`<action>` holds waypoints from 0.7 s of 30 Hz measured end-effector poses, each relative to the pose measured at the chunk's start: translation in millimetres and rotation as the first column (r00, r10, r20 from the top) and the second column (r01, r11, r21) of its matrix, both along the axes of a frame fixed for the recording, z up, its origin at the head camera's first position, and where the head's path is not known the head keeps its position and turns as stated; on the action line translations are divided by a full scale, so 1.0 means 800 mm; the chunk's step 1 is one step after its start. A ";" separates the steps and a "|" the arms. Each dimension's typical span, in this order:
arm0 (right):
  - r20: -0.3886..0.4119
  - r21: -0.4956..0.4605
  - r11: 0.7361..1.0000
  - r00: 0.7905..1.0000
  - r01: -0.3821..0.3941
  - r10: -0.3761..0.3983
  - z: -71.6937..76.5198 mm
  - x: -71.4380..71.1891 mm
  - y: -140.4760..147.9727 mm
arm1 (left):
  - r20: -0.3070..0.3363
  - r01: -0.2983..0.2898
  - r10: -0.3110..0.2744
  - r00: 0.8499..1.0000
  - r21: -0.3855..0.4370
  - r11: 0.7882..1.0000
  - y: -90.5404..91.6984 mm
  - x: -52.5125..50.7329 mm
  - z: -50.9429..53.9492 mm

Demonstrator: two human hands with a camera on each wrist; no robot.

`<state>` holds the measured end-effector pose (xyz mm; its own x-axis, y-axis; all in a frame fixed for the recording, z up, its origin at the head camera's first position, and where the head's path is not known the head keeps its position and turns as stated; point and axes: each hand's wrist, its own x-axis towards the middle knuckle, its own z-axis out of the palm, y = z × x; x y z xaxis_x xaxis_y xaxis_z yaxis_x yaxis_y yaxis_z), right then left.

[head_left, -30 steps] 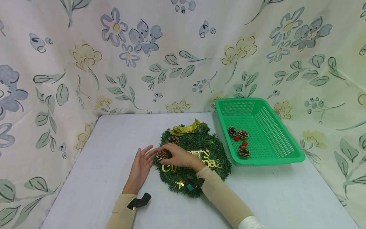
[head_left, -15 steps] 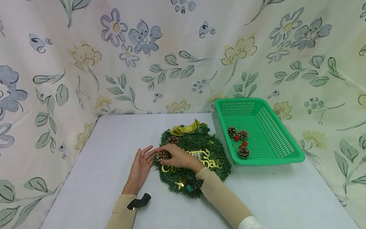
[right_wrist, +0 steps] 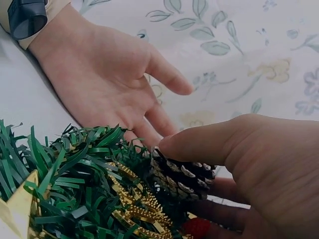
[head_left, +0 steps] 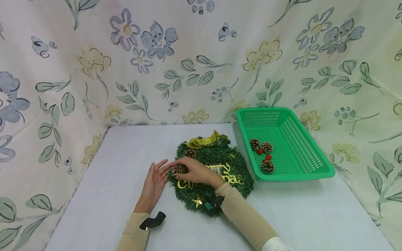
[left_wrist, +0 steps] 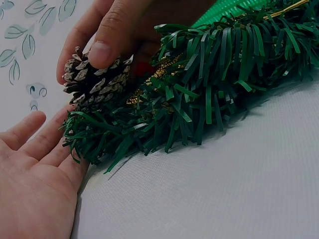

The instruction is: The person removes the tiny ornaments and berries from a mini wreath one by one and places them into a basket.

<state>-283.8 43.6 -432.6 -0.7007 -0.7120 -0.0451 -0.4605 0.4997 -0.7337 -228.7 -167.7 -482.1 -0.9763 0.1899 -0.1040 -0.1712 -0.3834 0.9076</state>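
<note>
A green tinsel wreath (head_left: 242,164) lies on the table, bearing gold lettering (head_left: 185,184), a gold ribbon (head_left: 202,141) and a gold star (head_left: 197,202). On its left rim sits a pine cone (left_wrist: 94,82) with pale-tipped scales, which my right hand (head_left: 196,170) pinches between thumb and fingers. Another pine cone (head_left: 190,153) rests on the wreath just beyond. My left hand (head_left: 155,183) stands at the wreath's left edge, palm turned toward it, fingers extended and touching the tinsel. In the right wrist view a red berry (right_wrist: 197,227) shows under the held cone.
To the right, a green plastic basket (head_left: 295,177) holds several pine cones (head_left: 268,166) and red berries (head_left: 260,151). A white cloth covers the table (head_left: 125,150). Behind it hangs a floral curtain (head_left: 194,97). Black bands (head_left: 153,221) sit on the wrists.
</note>
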 end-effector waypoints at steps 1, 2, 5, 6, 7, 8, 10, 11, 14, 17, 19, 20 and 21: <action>0.006 -0.004 1.000 1.000 0.003 -0.003 0.001 0.000 0.000 | 0.005 0.001 -0.001 1.000 -0.001 1.000 0.000 0.000 0.000; 0.011 -0.008 1.000 1.000 0.005 -0.005 0.001 0.000 0.001 | 0.009 0.002 -0.002 1.000 -0.002 1.000 0.000 -0.001 0.000; 0.022 -0.021 1.000 1.000 0.009 -0.009 0.003 0.000 0.002 | 0.015 0.005 -0.005 1.000 -0.006 1.000 0.000 -0.002 0.001; 0.023 -0.026 1.000 1.000 0.011 -0.010 0.004 0.000 0.002 | 0.019 0.006 -0.006 1.000 -0.004 1.000 0.000 -0.002 0.001; 0.023 -0.028 1.000 1.000 0.011 -0.010 0.005 0.000 0.003 | 0.019 0.009 -0.009 1.000 -0.004 1.000 0.000 -0.002 0.001; 0.022 -0.027 1.000 1.000 0.010 -0.010 0.005 0.000 0.003 | 0.018 0.008 -0.008 1.000 -0.003 1.000 0.000 -0.002 0.000; 0.016 -0.025 1.000 1.000 0.007 -0.006 0.006 0.000 0.004 | 0.017 0.010 -0.010 1.000 -0.005 1.000 0.000 -0.002 0.000; 0.012 -0.024 1.000 1.000 0.005 -0.005 0.007 0.000 0.004 | 0.015 0.010 -0.010 1.000 -0.005 1.000 0.000 -0.002 0.000; -0.002 -0.026 1.000 1.000 0.003 -0.003 0.008 0.000 0.004 | 0.009 0.009 -0.009 1.000 -0.009 1.000 0.000 -0.002 0.000; -0.006 -0.031 0.999 1.000 0.008 -0.008 0.009 0.000 0.004 | -0.007 0.009 -0.009 1.000 -0.012 1.000 0.000 -0.002 0.001; 0.001 -0.034 0.999 1.000 0.010 -0.010 0.010 0.000 0.004 | -0.014 0.008 -0.008 1.000 -0.010 1.000 0.000 -0.001 0.000; 0.002 -0.034 0.999 1.000 0.013 -0.013 0.010 0.000 0.004 | -0.018 0.008 -0.009 1.000 -0.011 1.000 0.000 -0.001 0.000; 0.006 -0.034 0.999 1.000 0.016 -0.016 0.010 0.001 0.004 | -0.020 0.009 -0.009 1.000 -0.009 1.000 0.000 -0.001 -0.001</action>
<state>-283.2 47.2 -424.4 -0.7119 -0.7018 -0.0250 -0.4483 0.4815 -0.7531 -229.5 -167.8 -482.6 -0.9764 0.1976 -0.0867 -0.1567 -0.3736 0.9143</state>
